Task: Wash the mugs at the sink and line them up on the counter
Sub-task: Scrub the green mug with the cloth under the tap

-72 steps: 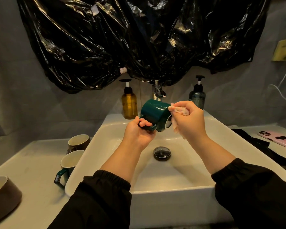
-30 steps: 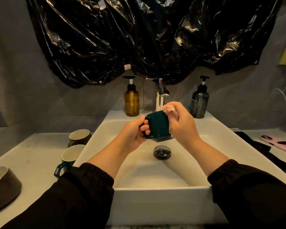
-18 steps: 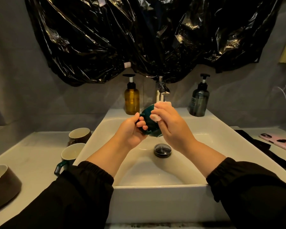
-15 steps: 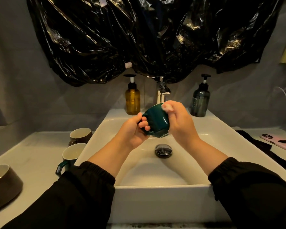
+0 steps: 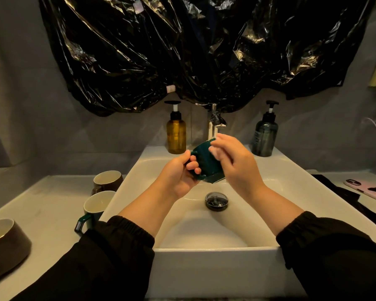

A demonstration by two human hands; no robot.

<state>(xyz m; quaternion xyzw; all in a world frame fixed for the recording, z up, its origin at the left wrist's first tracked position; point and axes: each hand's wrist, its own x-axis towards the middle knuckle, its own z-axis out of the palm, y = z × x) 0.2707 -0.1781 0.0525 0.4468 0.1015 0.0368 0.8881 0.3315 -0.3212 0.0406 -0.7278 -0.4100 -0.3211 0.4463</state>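
Four mugs: one dark green mug (image 5: 206, 161) at centre, one green cream-lined mug (image 5: 96, 210) lower left, one brown mug (image 5: 108, 181) just above it, a second brown mug (image 5: 6, 242) at the left edge. Two pump bottles: amber bottle (image 5: 176, 135), grey bottle (image 5: 264, 137). One faucet (image 5: 214, 122), one drain stopper (image 5: 216, 201), one phone (image 5: 369, 189).

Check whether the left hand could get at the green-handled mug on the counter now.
Likely not yet: the left hand grips the teal mug over the sink. Otherwise the way to the green-handled mug looks free.

dark green mug (image 5: 205, 162) tilted, in air above sink (image 5: 204, 257) basin. green mug (image 5: 96, 208), cream inside, upright on counter (image 5: 41, 203) beside sink; brown mug (image 5: 108, 181) just behind; bigger brown mug (image 5: 4, 242) far left.
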